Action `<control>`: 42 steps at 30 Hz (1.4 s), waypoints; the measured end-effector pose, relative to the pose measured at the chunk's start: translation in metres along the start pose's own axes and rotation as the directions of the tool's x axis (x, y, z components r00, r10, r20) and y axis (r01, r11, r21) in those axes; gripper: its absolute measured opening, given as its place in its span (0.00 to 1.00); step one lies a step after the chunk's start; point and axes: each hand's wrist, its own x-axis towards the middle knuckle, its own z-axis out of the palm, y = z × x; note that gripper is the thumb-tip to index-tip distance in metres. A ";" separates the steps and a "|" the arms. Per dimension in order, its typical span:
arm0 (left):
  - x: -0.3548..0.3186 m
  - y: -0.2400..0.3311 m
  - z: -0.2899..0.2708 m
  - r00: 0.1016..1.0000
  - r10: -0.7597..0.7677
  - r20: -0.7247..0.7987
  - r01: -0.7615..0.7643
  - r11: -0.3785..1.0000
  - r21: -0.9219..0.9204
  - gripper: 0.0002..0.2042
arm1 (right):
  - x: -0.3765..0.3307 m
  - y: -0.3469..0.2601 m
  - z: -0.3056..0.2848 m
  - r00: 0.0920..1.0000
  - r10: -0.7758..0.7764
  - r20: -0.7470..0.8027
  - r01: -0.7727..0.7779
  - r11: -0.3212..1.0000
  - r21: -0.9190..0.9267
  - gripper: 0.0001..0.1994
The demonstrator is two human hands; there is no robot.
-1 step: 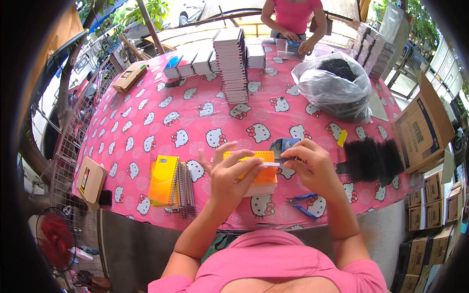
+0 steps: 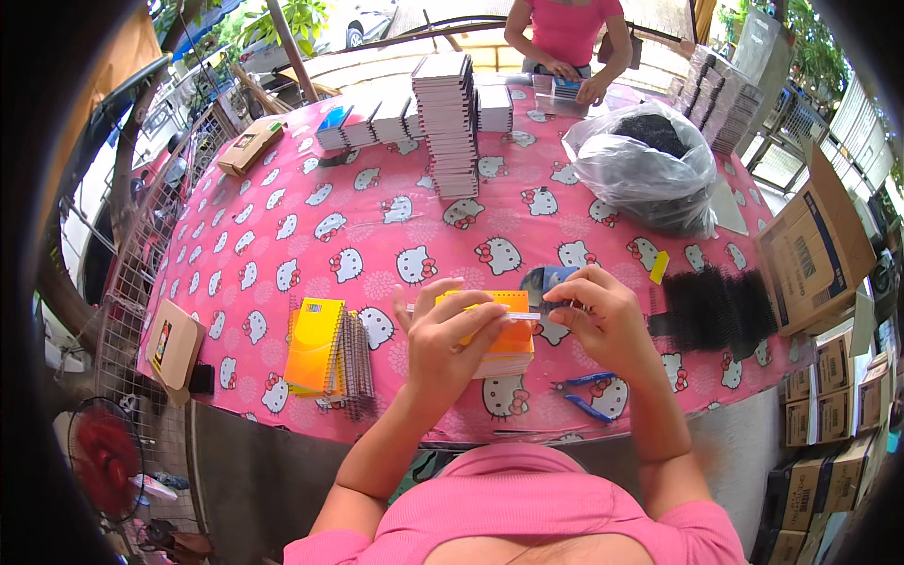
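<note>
Two hands up over the pink tablecloth (image 2: 282,226), and we've got an orange notepad (image 2: 499,311) lifted between them above a short stack of the same pads (image 2: 508,360). Our left hand (image 2: 447,344) cups it from below and the near side, fingers curled closed against the cover. Our right hand (image 2: 603,315) sits at its right end, thumb and forefinger pressed together on what looks like a thin pale strip or wire along the top edge; whether it is a binding coil we cannot tell, it is too fine to read.

What could go wrong from here? That pinch is narrow, so a small twist of the right hand could let the strip slip out or skew along the edge. The pad hangs clear of the stack, so if the left fingers loosen, it drops onto the pile and knocks it crooked.

Just beside the right wrist lie blue-handled pliers (image 2: 586,394) on the cloth, close enough for a forearm to sweep them off the near edge. To the right, a dark heap of coils (image 2: 716,306); to the left, finished spiral notebooks (image 2: 325,348). Further back, a tall stack of pads (image 2: 447,122), a clear bag (image 2: 645,165), and another person in pink (image 2: 565,28) working at the far side.
</note>
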 end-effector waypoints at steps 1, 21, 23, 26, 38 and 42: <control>0.000 0.000 0.002 1.000 -0.009 -0.004 0.009 1.000 -0.025 0.08 | 0.001 -0.001 -0.001 1.000 -0.004 0.020 0.003 1.000 0.022 0.07; -0.004 -0.006 0.002 1.000 -0.021 0.003 0.021 0.999 -0.040 0.10 | -0.003 -0.012 0.022 0.991 -0.126 -0.049 0.103 0.937 -0.335 0.08; -0.005 -0.009 0.003 1.000 -0.024 -0.003 0.024 0.998 -0.058 0.09 | -0.006 -0.012 0.024 0.996 -0.086 0.014 0.085 0.916 -0.391 0.10; -0.008 -0.013 -0.004 1.000 0.000 0.027 0.001 0.999 -0.051 0.09 | 0.004 0.018 0.000 0.979 0.162 0.119 -0.160 0.987 -0.024 0.14; 0.002 -0.008 0.008 0.998 0.045 0.042 -0.041 0.996 -0.082 0.16 | 0.004 0.146 -0.006 0.923 0.374 -0.089 -0.374 0.927 0.020 0.22; 0.003 -0.005 0.013 1.000 -0.003 0.025 0.006 0.989 -0.146 0.17 | 0.008 0.114 -0.024 0.986 0.065 0.156 -0.131 0.879 0.459 0.16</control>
